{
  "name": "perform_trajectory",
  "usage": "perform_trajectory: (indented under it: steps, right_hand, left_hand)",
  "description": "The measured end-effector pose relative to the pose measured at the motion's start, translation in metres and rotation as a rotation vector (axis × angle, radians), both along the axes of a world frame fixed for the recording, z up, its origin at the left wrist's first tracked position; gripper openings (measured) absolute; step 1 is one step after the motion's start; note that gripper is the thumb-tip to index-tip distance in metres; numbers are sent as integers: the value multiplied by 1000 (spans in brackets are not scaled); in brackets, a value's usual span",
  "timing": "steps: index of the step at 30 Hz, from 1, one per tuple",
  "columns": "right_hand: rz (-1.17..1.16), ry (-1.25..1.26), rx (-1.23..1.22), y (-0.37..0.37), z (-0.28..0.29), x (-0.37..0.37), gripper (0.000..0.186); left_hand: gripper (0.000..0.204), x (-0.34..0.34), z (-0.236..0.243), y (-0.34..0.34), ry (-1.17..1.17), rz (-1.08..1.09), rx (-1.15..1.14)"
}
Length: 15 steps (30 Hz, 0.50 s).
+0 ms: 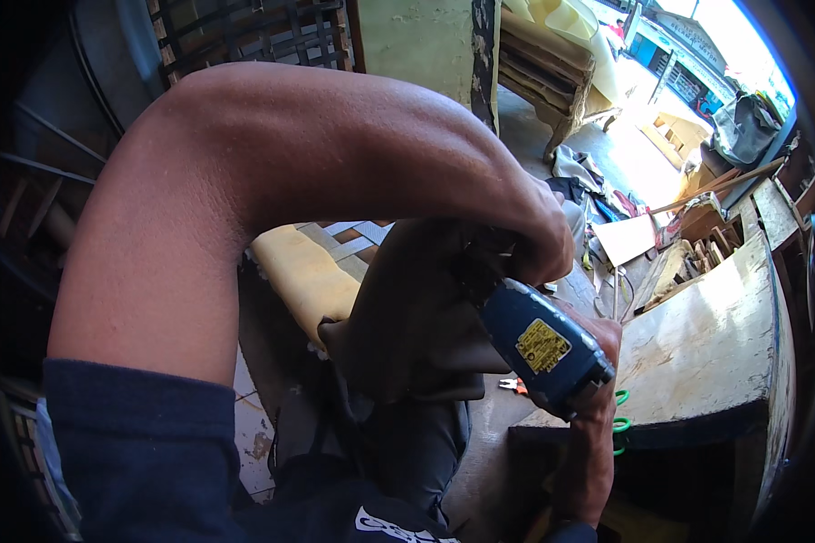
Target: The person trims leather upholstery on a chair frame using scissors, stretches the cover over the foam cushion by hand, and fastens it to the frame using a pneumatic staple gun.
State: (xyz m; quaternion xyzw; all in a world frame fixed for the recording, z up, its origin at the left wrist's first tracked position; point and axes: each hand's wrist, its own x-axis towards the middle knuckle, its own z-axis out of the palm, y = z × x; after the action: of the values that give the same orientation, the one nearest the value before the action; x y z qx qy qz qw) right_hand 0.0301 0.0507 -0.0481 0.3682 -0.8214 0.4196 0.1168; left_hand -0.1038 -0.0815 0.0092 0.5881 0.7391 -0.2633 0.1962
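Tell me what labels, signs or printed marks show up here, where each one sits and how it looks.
Sticker: on the blue power tool that the right hand grips; a yellow diamond-set rectangle with dark print.
Shop signs: far off at top right, on sunlit storefronts across the street; pale boards, too blurred to make out.
Print: white marks on the person's dark clothing at the bottom edge.

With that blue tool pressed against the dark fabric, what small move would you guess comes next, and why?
Probably firing the blue power tool with the yellow label once where its nose meets the dark grey fabric. The right hand grips the tool from below, the left hand pinches the fabric taut at the nose, and yellow foam padding lies beside it. The contact point itself is hidden.
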Motion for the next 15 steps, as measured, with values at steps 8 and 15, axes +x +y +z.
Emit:
perform_trajectory:
  steps: [8,15]
  right_hand:
    - [-13,200,-54,13,-23,-7,69]
    - [38,179,55,14,-7,-4,48]
  left_hand:
    - [31,-2,-13,12,15,76,-6]
    - [33,-12,-28,11,26,136,8]
